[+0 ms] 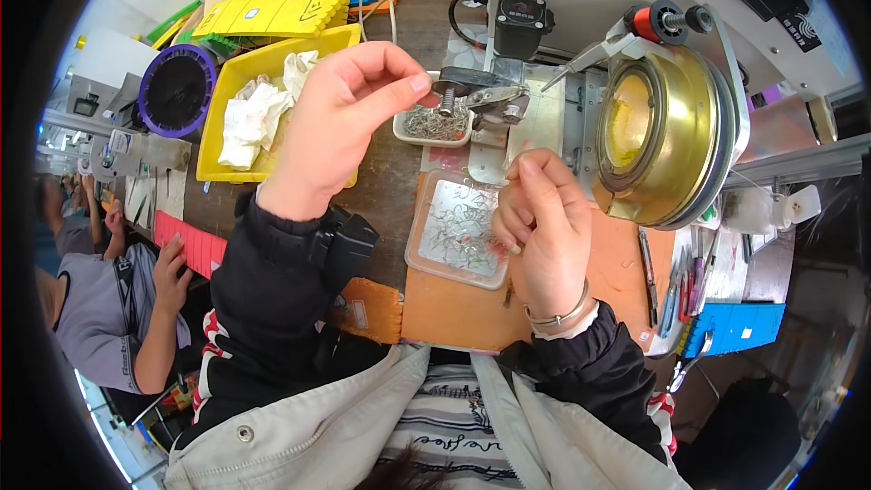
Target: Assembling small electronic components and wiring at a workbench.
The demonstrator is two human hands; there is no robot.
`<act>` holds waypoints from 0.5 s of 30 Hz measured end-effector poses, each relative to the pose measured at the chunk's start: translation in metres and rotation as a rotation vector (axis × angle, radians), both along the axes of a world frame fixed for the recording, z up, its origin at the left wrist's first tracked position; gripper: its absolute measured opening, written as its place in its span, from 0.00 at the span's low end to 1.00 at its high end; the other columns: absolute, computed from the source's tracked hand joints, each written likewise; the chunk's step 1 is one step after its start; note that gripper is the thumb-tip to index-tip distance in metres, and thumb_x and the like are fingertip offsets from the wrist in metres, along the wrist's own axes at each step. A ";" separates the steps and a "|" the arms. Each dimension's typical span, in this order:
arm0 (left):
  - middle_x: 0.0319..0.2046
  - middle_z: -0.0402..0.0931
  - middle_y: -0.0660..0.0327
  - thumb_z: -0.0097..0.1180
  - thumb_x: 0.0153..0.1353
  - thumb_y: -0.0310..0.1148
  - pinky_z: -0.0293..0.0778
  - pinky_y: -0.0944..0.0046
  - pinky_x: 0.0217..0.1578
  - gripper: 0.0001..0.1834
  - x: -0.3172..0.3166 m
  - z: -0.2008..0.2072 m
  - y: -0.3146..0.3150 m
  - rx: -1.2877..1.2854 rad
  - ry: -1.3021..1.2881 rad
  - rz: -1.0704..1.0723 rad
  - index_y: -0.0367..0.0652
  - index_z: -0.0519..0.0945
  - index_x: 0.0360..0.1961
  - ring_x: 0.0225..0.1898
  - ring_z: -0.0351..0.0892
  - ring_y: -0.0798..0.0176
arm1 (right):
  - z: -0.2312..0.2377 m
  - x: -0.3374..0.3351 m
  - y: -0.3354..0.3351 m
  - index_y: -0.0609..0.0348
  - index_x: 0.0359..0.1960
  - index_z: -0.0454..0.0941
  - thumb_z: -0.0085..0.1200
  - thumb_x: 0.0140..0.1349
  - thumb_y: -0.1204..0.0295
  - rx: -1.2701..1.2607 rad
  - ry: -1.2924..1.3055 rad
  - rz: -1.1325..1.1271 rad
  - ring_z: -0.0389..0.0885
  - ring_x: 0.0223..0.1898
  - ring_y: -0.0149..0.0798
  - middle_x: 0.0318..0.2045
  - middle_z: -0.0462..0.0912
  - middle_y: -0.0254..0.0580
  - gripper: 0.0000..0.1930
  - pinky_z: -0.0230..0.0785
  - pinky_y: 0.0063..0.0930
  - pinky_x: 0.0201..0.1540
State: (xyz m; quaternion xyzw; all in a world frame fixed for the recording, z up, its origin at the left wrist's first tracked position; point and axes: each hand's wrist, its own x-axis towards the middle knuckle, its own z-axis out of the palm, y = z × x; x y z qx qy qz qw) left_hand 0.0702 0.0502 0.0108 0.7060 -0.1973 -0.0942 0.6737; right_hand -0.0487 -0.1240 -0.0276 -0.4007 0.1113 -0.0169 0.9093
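- Closest is my pale beige cloth jacket [299,436], on my side of the clear plastic tray with a pale bottom [458,278]. Thin silver wire hooks [463,227] lie in the tray, I think so they are easy to grab.
- My left hand [349,113] is up past the tray, a bit left. Its thumb and pointing finger are pinched together right by a black round knob with a metal spring [451,88]. I cannot tell if they hold anything small.
- My right hand [549,222] is at the tray's right edge, fingers curled, thumb close in. I cannot tell if it holds something thin. It hides part of that edge.
- Past the tray sits a small white dish [434,141] of shiny metal bits, maybe kept close for reaching.
- Right of the tray, a big gold metal drum [671,154] blocks what is behind it.
- Left of the tray, a yellow plastic box [245,63] has crumpled white cloths [249,132]. My left arm covers some of it.
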 end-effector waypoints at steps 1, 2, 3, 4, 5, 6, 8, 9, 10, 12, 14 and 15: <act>0.33 0.79 0.66 0.59 0.65 0.27 0.72 0.71 0.42 0.04 0.003 0.000 0.004 -0.009 0.096 -0.086 0.36 0.79 0.36 0.38 0.78 0.73 | -0.001 -0.001 0.000 0.57 0.35 0.71 0.48 0.74 0.66 -0.020 -0.009 0.005 0.51 0.15 0.18 0.17 0.58 0.21 0.09 0.47 0.17 0.19; 0.34 0.78 0.66 0.58 0.64 0.26 0.71 0.70 0.43 0.04 0.007 0.001 0.006 -0.020 0.193 -0.173 0.37 0.79 0.38 0.39 0.77 0.72 | -0.002 -0.001 -0.001 0.56 0.35 0.71 0.48 0.73 0.64 -0.042 -0.017 0.008 0.51 0.16 0.20 0.17 0.56 0.22 0.10 0.47 0.18 0.19; 0.34 0.78 0.66 0.58 0.64 0.26 0.71 0.70 0.43 0.04 0.010 0.002 0.006 -0.021 0.193 -0.172 0.37 0.79 0.38 0.39 0.77 0.72 | -0.002 -0.001 -0.001 0.56 0.35 0.71 0.48 0.73 0.64 -0.042 -0.017 0.009 0.51 0.16 0.20 0.17 0.56 0.22 0.10 0.47 0.18 0.19; 0.33 0.78 0.66 0.57 0.63 0.25 0.71 0.70 0.44 0.04 0.014 0.003 0.006 0.053 0.211 -0.220 0.36 0.79 0.38 0.39 0.77 0.72 | -0.002 -0.002 -0.002 0.56 0.35 0.71 0.48 0.73 0.65 -0.041 -0.029 0.008 0.51 0.16 0.20 0.17 0.56 0.22 0.10 0.46 0.18 0.20; 0.33 0.78 0.67 0.57 0.63 0.24 0.71 0.70 0.44 0.05 0.016 0.003 0.005 0.124 0.234 -0.273 0.36 0.78 0.39 0.38 0.77 0.72 | -0.002 -0.003 -0.002 0.56 0.35 0.71 0.48 0.73 0.65 -0.041 -0.037 0.003 0.51 0.16 0.20 0.17 0.56 0.22 0.09 0.46 0.18 0.20; 0.33 0.78 0.67 0.57 0.63 0.24 0.71 0.70 0.44 0.05 0.017 0.003 0.003 0.119 0.239 -0.275 0.36 0.78 0.39 0.38 0.77 0.72 | -0.001 -0.003 -0.001 0.56 0.35 0.71 0.48 0.73 0.65 -0.045 -0.030 0.001 0.51 0.16 0.20 0.17 0.56 0.22 0.09 0.46 0.18 0.20; 0.35 0.79 0.66 0.55 0.62 0.23 0.71 0.69 0.44 0.07 0.017 0.006 -0.003 0.502 -0.106 -0.081 0.35 0.78 0.41 0.38 0.77 0.72 | 0.001 0.001 -0.001 0.55 0.35 0.72 0.47 0.74 0.67 -0.065 -0.033 -0.005 0.51 0.16 0.20 0.18 0.55 0.21 0.08 0.46 0.18 0.20; 0.39 0.82 0.64 0.56 0.62 0.23 0.72 0.69 0.45 0.12 0.019 0.016 -0.005 0.640 -0.228 -0.061 0.34 0.79 0.47 0.42 0.79 0.71 | 0.002 0.001 -0.001 0.55 0.35 0.72 0.47 0.74 0.67 -0.072 -0.022 -0.003 0.51 0.16 0.20 0.18 0.55 0.21 0.08 0.46 0.18 0.20; 0.39 0.82 0.64 0.56 0.62 0.23 0.72 0.69 0.45 0.12 0.018 0.022 -0.008 0.633 -0.217 -0.062 0.34 0.79 0.47 0.42 0.79 0.71 | 0.003 0.002 -0.001 0.55 0.35 0.72 0.48 0.73 0.67 -0.007 0.024 -0.043 0.51 0.16 0.19 0.17 0.58 0.21 0.08 0.46 0.18 0.19; 0.43 0.82 0.61 0.57 0.62 0.23 0.73 0.69 0.46 0.13 0.022 0.028 -0.013 0.452 -0.584 -0.037 0.34 0.80 0.49 0.45 0.80 0.69 | 0.004 0.008 0.001 0.55 0.36 0.72 0.49 0.73 0.68 0.052 0.079 -0.095 0.51 0.15 0.18 0.16 0.60 0.21 0.08 0.46 0.17 0.19; 0.45 0.82 0.60 0.57 0.62 0.23 0.73 0.69 0.47 0.15 0.032 0.039 -0.019 0.362 -0.455 -0.176 0.34 0.80 0.50 0.46 0.80 0.67 | 0.010 0.016 0.000 0.55 0.39 0.74 0.50 0.73 0.67 0.105 0.160 -0.182 0.52 0.17 0.18 0.18 0.62 0.21 0.07 0.45 0.17 0.20; 0.46 0.82 0.58 0.58 0.62 0.22 0.74 0.69 0.49 0.16 0.038 0.043 -0.023 0.277 -0.336 -0.303 0.34 0.80 0.52 0.47 0.81 0.66 | 0.012 0.022 0.001 0.55 0.39 0.74 0.50 0.73 0.67 0.101 0.171 -0.181 0.52 0.17 0.18 0.18 0.62 0.21 0.07 0.45 0.17 0.20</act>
